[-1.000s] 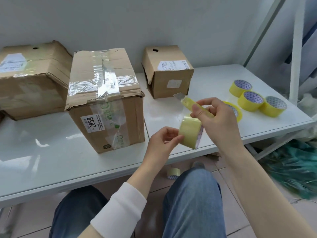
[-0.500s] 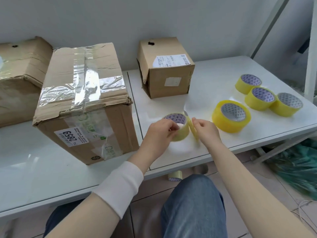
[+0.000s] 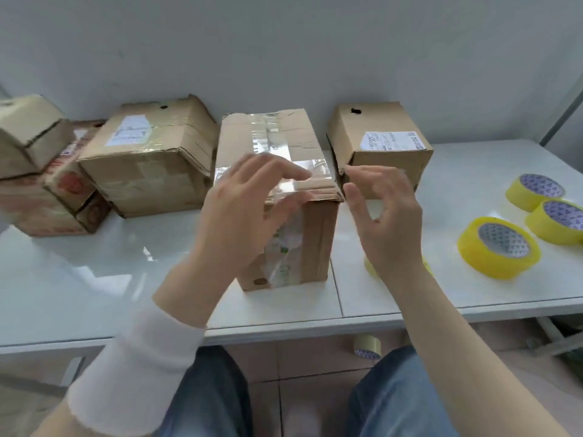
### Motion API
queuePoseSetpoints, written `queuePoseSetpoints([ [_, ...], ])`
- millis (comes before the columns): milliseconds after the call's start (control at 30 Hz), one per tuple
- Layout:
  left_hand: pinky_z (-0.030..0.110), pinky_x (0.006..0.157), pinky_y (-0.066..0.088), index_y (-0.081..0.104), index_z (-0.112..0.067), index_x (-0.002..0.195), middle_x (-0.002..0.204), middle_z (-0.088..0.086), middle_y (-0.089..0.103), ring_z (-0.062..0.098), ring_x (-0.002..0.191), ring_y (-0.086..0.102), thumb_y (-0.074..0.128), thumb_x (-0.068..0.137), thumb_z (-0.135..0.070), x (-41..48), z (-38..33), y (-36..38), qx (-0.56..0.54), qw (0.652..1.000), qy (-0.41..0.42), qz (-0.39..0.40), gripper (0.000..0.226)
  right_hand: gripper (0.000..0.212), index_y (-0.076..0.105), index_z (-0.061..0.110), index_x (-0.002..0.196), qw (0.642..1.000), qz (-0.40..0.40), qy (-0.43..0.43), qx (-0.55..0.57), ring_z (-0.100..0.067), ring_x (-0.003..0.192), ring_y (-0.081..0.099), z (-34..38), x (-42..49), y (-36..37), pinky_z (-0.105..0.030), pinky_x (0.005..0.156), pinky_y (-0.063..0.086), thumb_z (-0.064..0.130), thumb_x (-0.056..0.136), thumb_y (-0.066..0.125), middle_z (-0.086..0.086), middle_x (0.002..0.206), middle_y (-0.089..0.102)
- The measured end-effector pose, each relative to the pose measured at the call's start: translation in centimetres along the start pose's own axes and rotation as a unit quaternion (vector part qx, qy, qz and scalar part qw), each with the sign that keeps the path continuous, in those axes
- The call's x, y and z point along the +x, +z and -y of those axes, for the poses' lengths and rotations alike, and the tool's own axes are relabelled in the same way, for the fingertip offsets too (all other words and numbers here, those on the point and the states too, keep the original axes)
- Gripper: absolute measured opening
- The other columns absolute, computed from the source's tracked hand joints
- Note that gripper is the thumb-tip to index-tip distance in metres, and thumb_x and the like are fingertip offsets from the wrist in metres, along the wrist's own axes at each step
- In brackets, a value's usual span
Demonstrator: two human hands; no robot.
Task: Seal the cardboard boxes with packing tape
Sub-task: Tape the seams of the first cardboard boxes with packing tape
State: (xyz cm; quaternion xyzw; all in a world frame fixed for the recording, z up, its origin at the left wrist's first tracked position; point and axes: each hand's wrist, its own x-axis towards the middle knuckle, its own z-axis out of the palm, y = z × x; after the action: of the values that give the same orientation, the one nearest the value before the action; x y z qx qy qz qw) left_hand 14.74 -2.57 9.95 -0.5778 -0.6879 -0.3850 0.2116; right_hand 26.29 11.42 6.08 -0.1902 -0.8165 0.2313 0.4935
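Left fingers: the left hand [image 3: 239,216] is empty, its fingers [image 3: 285,171] straight and spread apart.
Right fingers: the right hand [image 3: 389,228] also holds nothing; its fingers [image 3: 375,176] are loosely bent and apart from the thumb.
Done: the tall brown cardboard box crossed with clear shiny tape [image 3: 271,134] looks sealed, with strips along and across its top and down its front face. The wide brown cardboard box [image 3: 148,159] to its left also shows glossy tape.
Left to do: the small brown cardboard box with a white label [image 3: 372,124] shows no tape that I can make out, and its left side seems to gape, so it is probably next. The stacked boxes [image 3: 34,134] at the table's back left corner are too blurred to judge.
Box against fingers: the tall box stands mid-table, between the 2 hands. The left fingers lie over its near top edge; I cannot tell whether they touch it. The right fingers are just beside its right top corner, apart from it.
Tape against fingers: 1 pale yellow tape roll [image 3: 369,269] lies on the white glossy table [image 3: 94,279] under the right wrist, mostly hidden and not held.
Farther out: 3 bright yellow tape rolls [image 3: 498,247] sit near the right edge, well apart from both hands; 1 small roll [image 3: 367,344] lies on the floor below the near edge.
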Motion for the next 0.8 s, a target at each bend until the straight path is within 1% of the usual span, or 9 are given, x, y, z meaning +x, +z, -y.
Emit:
queuePoseSetpoints([
  [67,0.037,0.087,0.048,0.07,-0.009,0.099,0.104,0.002,0.068,0.022,0.1,0.061,0.07,0.081,-0.032,-0.6,2.6,-1.3,0.056,0.996,-0.052,0.036,0.029,0.026,0.072,0.007,0.101,0.996,0.024,-0.075,-0.04,-0.028,0.103,0.06,1.2,0.1,2.0,-0.037,0.091,0.046,0.026,0.086,0.063,-0.006,0.105,0.069],
  [167,0.039,0.096,0.042,0.07,-0.01,0.104,0.113,0.002,0.067,0.025,0.107,0.06,0.072,0.078,-0.038,-2.3,4.7,-0.6,0.065,0.991,-0.078,0.092,0.039,0.029,0.073,0.006,0.099,0.99,0.046,-0.103,-0.081,-0.035,0.11,0.058,1.1,-0.3,3.9,-0.051,0.088,0.048,0.029,0.082,0.069,-0.009,0.107,0.069],
  [333,0.043,0.095,0.042,0.069,-0.007,0.104,0.112,0.003,0.067,0.028,0.107,0.06,0.074,0.074,-0.041,-3.3,5.6,1.0,0.083,0.995,-0.026,0.056,0.045,0.049,0.057,0.008,0.118,0.977,0.061,-0.167,-0.119,-0.037,0.12,0.048,-1.3,-1.5,4.9,-0.046,0.095,0.047,0.041,0.083,0.065,-0.015,0.118,0.061],
  [433,0.045,0.093,0.045,0.068,-0.004,0.105,0.113,0.007,0.066,0.032,0.107,0.06,0.077,0.069,-0.042,-3.4,6.1,1.2,0.106,0.992,0.016,0.066,0.053,0.079,0.044,0.01,0.125,0.964,0.103,-0.186,-0.158,-0.038,0.123,0.043,-2.1,-1.6,5.1,-0.045,0.102,0.041,0.058,0.069,0.073,-0.016,0.123,0.052],
  [533,0.047,0.094,0.044,0.066,-0.004,0.109,0.116,0.01,0.064,0.034,0.109,0.058,0.084,0.061,-0.041,-3.4,6.4,0.8,0.113,0.988,0.04,0.102,0.063,0.09,0.042,0.009,0.125,0.959,0.136,-0.183,-0.169,-0.04,0.123,0.043,-1.5,-1.5,5.0,-0.047,0.103,0.039,0.06,0.06,0.078,-0.021,0.121,0.053],
  [600,0.044,0.098,0.04,0.065,-0.007,0.113,0.12,0.007,0.062,0.029,0.114,0.054,0.079,0.064,-0.049,-3.1,6.7,-0.1,0.07,0.988,0.033,0.132,0.066,0.085,0.046,0.008,0.124,0.96,0.153,-0.17,-0.164,-0.039,0.124,0.044,-0.8,-1.3,4.4,-0.049,0.101,0.04,0.061,0.063,0.074,-0.02,0.121,0.055],
  [667,0.034,0.101,0.036,0.064,-0.015,0.114,0.12,-0.002,0.06,0.018,0.116,0.051,0.064,0.076,-0.056,-1.9,7.3,-1.3,-0.022,0.987,-0.015,0.158,0.055,0.07,0.057,0.009,0.119,0.971,0.139,-0.142,-0.133,-0.033,0.126,0.045,0.4,-0.5,3.6,-0.049,0.1,0.04,0.065,0.078,0.054,-0.013,0.123,0.057],
  [733,0.025,0.1,0.034,0.062,-0.021,0.117,0.12,-0.008,0.059,0.01,0.118,0.048,0.05,0.092,-0.046,0.8,8.5,-1.8,-0.114,0.977,-0.099,0.152,0.037,0.056,0.064,0.009,0.115,0.98,0.123,-0.108,-0.116,-0.028,0.126,0.047,1.9,0.9,3.3,-0.044,0.1,0.038,0.053,0.093,0.038,-0.009,0.124,0.06],
  [800,0.022,0.103,0.029,0.055,-0.018,0.129,0.132,-0.004,0.054,0.012,0.128,0.042,0.04,0.1,-0.03,4.4,10.3,-1.1,-0.079,0.975,-0.139,0.152,0.035,0.046,0.061,0.005,0.12,0.974,0.138,-0.089,-0.158,-0.028,0.13,0.045,3.5,2.4,3.7,-0.039,0.103,0.035,0.038,0.096,0.04,-0.011,0.128,0.059],
])
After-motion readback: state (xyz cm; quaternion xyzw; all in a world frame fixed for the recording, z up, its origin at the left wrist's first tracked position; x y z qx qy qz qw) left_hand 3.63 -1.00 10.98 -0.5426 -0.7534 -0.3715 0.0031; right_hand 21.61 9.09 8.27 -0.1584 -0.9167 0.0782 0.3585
